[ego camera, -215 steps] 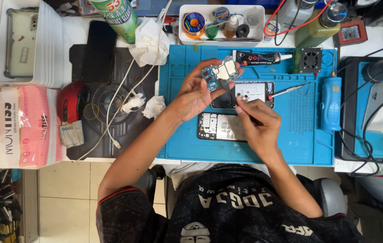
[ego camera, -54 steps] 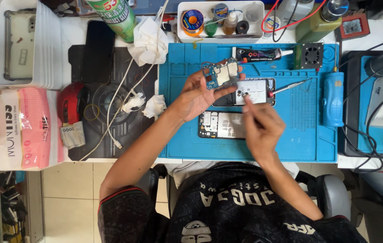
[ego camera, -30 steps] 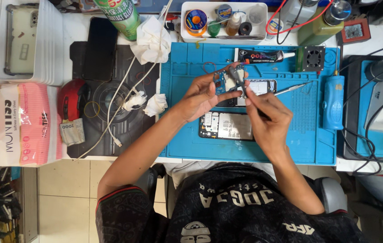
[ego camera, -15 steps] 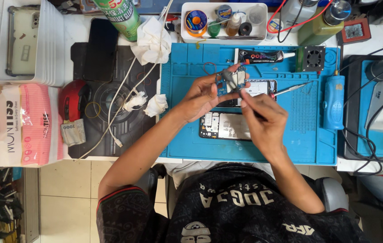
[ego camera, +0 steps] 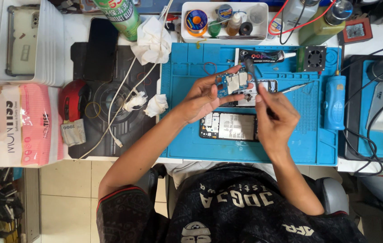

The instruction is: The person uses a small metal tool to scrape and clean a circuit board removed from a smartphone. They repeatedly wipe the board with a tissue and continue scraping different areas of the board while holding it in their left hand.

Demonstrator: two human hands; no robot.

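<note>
We observe the left hand [ego camera: 200, 96] pinching a small blue circuit board [ego camera: 233, 84] between thumb and fingers, raised above the blue work mat [ego camera: 187, 139]. The right hand [ego camera: 275, 119] is closed around a thin dark tool [ego camera: 253, 76], its tip at the board. An opened phone [ego camera: 230, 126] lies on the mat just below both hands.

Black short-sleeved shirt, red trim at sleeve hem, white lettering and emblems on chest; forearms bare.
</note>
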